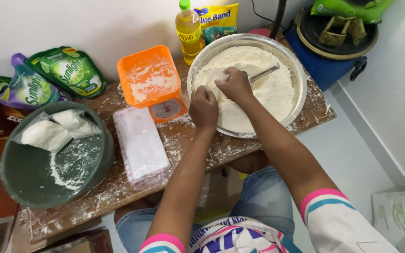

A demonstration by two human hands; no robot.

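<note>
Over on the far left we've got a couple of soap refill pouches (48, 79) leaning on the wall, and in front of them a green plastic basin (19, 180) with two little tied bags of white powder (57, 129) sitting in it and some loose flour dust on the bottom. Next along on the floury wooden board (118, 187) lies a stack of clear plastic bags (140, 145), then the orange kitchen scale (153, 82) with its tray dusted white and the dial facing us. Behind it a bottle of cooking oil (188, 30) stands upright. Now the hands: our left hand (203, 107) is curled into a loose fist right at the near rim of the big steel bowl (240, 129), and it looks like it's pinching the edge of a small plastic bag, though we can't quite tell. Our right hand (234, 85) is inside the bowl, fingers clamped on the metal scoop (263, 72) over the flour (268, 89). For this bit we'd say keep the bag mouth held wide and low over the bowl, so anything that slips falls back in, and tip the scoop slowly. The board shows how easily this stuff spreads. Far right, a blue drum (326, 61) with a dark lid.
</note>
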